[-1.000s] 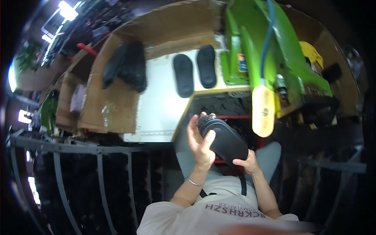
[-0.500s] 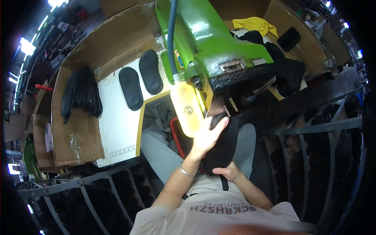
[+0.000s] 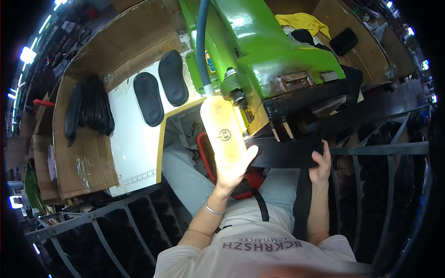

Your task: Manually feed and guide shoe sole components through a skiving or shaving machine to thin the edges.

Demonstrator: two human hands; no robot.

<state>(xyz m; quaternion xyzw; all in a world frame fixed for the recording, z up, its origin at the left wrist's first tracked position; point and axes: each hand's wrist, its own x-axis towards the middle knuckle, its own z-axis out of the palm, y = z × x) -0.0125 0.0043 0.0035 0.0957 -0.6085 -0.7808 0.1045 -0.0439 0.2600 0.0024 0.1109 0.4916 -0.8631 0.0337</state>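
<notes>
A black shoe sole point(image 3: 289, 156) lies crosswise between my hands, beneath the working head of a green machine point(image 3: 296, 60). My left hand point(image 3: 233, 166) grips its left end, with the thumb on top and the other fingers mostly hidden by glare. My right hand point(image 3: 321, 166) is closed round the right end, thumb on the near face and one finger pointing up. The machine head hides part of the sole's far edge. Close beside my left hand hangs a yellow lamp point(image 3: 221, 123) on a blue-grey flexible hose point(image 3: 201, 46).
Two black soles point(image 3: 149, 99) lie on the white tabletop point(image 3: 134, 153) to the left. A stack of dark soles point(image 3: 92, 111) leans against the cardboard wall point(image 3: 92, 69). Far right are a yellow cloth point(image 3: 303, 23) and more black pieces. Metal railings point(image 3: 380, 148) flank my seat; a red container point(image 3: 204, 148) is below.
The sole has turned from pointing toward me to lying crosswise. My right hand has moved up and right with its end; my left hand has shifted slightly. The whole view has shifted a little.
</notes>
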